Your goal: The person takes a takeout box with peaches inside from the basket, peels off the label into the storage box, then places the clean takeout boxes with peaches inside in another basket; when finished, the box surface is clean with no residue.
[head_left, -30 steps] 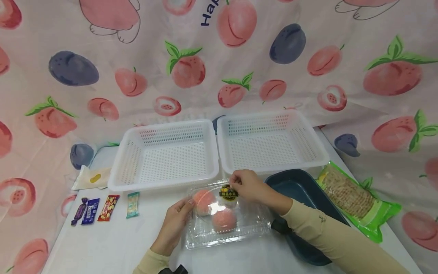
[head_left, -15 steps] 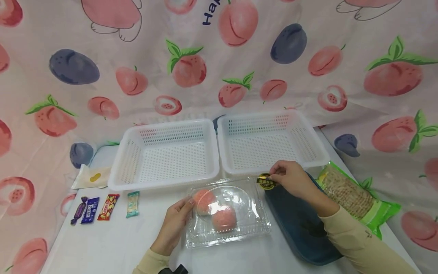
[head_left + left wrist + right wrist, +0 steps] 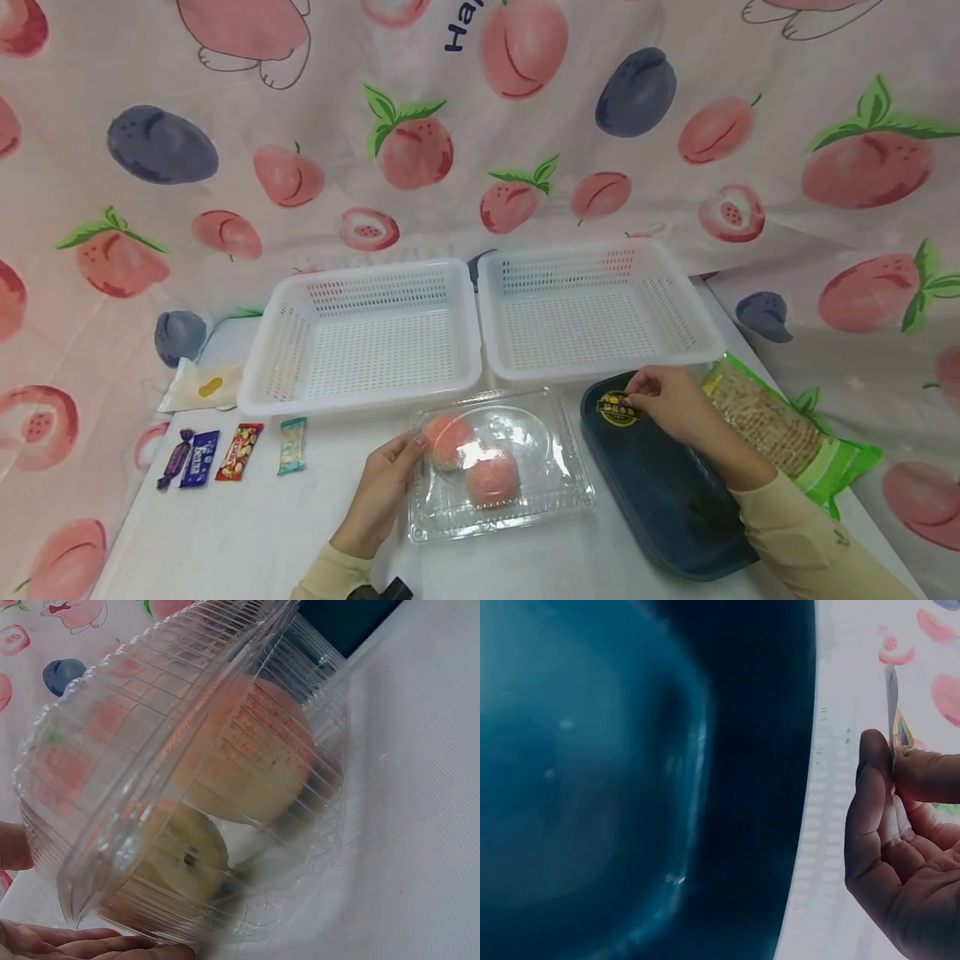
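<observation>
My left hand [image 3: 381,492] grips the left side of a clear plastic fruit box [image 3: 543,500] on the table, thumb on top and fingers low at its side. Two peaches [image 3: 492,481] show through the plastic; in the left wrist view a reddish peach [image 3: 259,750] lies behind a yellower one [image 3: 176,859]. Over the far end of a dark blue tray [image 3: 660,508], my right hand [image 3: 672,406] pinches a black and gold label sticker [image 3: 617,408] between thumb and forefinger. The right wrist view shows the sticker [image 3: 892,697] edge-on, apart from the box.
Two white perforated baskets [image 3: 360,408] [image 3: 600,367] stand side by side behind the box. Small wrapped sweets [image 3: 238,452] lie at the left near a cream packet [image 3: 198,388]. A green bag of noodle-like food [image 3: 772,429] lies right of the tray.
My right hand has peeled the sticker off the box lid and carried it right, over the blue tray. My left hand has kept its hold on the box.
</observation>
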Demonstrator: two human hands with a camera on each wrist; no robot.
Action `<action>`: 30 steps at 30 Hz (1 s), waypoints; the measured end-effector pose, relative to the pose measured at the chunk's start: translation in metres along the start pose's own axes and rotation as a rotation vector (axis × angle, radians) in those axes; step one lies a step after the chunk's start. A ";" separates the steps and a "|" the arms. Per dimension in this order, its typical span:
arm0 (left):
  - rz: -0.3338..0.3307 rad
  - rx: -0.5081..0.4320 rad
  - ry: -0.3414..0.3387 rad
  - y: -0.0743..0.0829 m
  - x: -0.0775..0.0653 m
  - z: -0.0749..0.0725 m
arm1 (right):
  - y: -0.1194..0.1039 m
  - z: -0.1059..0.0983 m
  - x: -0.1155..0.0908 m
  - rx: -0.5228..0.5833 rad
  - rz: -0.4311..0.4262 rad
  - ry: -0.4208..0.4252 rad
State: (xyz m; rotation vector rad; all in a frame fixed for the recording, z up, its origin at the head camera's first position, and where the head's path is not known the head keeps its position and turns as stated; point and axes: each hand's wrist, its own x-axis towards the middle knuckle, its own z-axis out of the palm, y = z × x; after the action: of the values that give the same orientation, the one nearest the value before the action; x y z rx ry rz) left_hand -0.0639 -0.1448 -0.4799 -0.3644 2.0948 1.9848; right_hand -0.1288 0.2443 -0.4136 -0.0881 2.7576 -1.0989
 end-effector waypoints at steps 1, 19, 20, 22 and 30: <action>0.001 0.001 -0.001 0.000 0.000 0.000 | 0.002 0.001 -0.001 -0.006 0.004 -0.005; -0.010 0.025 0.005 0.002 0.000 0.000 | 0.038 0.019 0.003 -0.201 -0.004 -0.159; -0.010 0.024 0.006 0.002 0.001 0.000 | 0.038 0.020 0.004 -0.221 -0.005 -0.166; -0.012 0.026 0.005 0.001 0.001 -0.001 | 0.039 0.023 0.005 -0.260 0.005 -0.179; -0.016 0.027 0.016 0.000 0.000 -0.001 | 0.037 0.039 0.004 -0.476 -0.041 -0.184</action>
State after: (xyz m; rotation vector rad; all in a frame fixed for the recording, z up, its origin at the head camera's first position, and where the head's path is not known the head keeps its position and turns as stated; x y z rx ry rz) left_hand -0.0642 -0.1456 -0.4802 -0.3923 2.1194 1.9494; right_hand -0.1256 0.2440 -0.4671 -0.2902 2.7924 -0.3963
